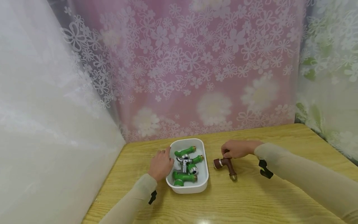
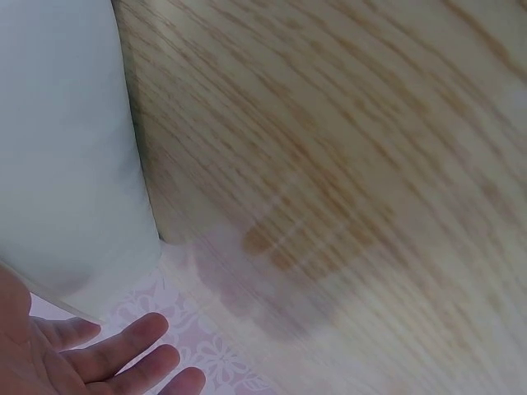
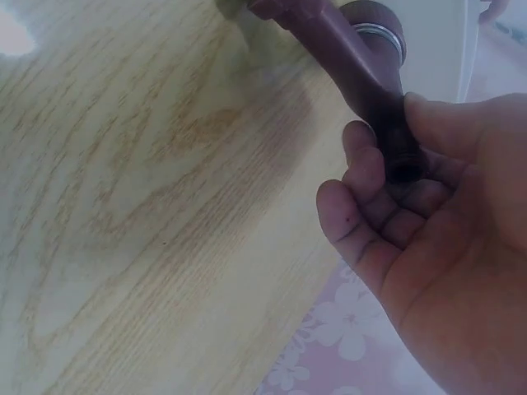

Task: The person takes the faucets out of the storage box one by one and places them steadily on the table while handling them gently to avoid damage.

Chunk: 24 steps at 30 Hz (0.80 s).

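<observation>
My right hand [image 1: 237,148] pinches a brown tap [image 1: 231,168] by one end, to the right of the white tub. The tap has a silver ring and a brass threaded end. In the right wrist view, thumb and fingers [image 3: 366,169] close about the dark end of the brown tap [image 3: 346,70]. On the left rim of the white tub [image 1: 207,174] rests my left hand [image 1: 160,165], its fingers [image 2: 136,333] extended in the left wrist view. Inside the tub lie several green taps [image 1: 184,177] with brass ends, along with a chrome tap [image 1: 184,165].
The wooden table [image 1: 251,199] carries the tub near its back edge. Behind it hangs a pink flowered curtain [image 1: 179,68]. A pale sheet [image 1: 50,124] borders the left side, and a green-and-white flowered curtain [image 1: 330,81] hangs at the right.
</observation>
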Available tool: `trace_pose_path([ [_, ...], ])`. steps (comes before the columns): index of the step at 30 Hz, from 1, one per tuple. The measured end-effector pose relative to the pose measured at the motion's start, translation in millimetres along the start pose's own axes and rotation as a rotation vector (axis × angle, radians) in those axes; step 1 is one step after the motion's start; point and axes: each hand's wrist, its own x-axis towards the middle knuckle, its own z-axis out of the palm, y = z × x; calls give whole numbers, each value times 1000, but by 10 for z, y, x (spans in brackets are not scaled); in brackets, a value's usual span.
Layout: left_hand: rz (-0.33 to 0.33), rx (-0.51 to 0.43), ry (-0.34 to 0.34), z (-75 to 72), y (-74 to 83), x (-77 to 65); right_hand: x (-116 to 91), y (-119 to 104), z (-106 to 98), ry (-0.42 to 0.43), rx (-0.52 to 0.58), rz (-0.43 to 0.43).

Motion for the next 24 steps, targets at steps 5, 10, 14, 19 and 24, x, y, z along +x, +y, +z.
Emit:
trace_pose_path([
  [5,2,7,-3,0,2,9,-24,41,43,11,11,8],
  [10,5,13,-4,-20,12,-3,-29,113,115,17,62,15],
  [14,7,14,-5,-39,24,-10,-28,164,150,26,74,10],
  [19,15,10,5,-45,26,-19,-38,176,165,58,73,-14],
  [24,9,11,5,-42,23,-23,-68,144,183,98,34,-48],
])
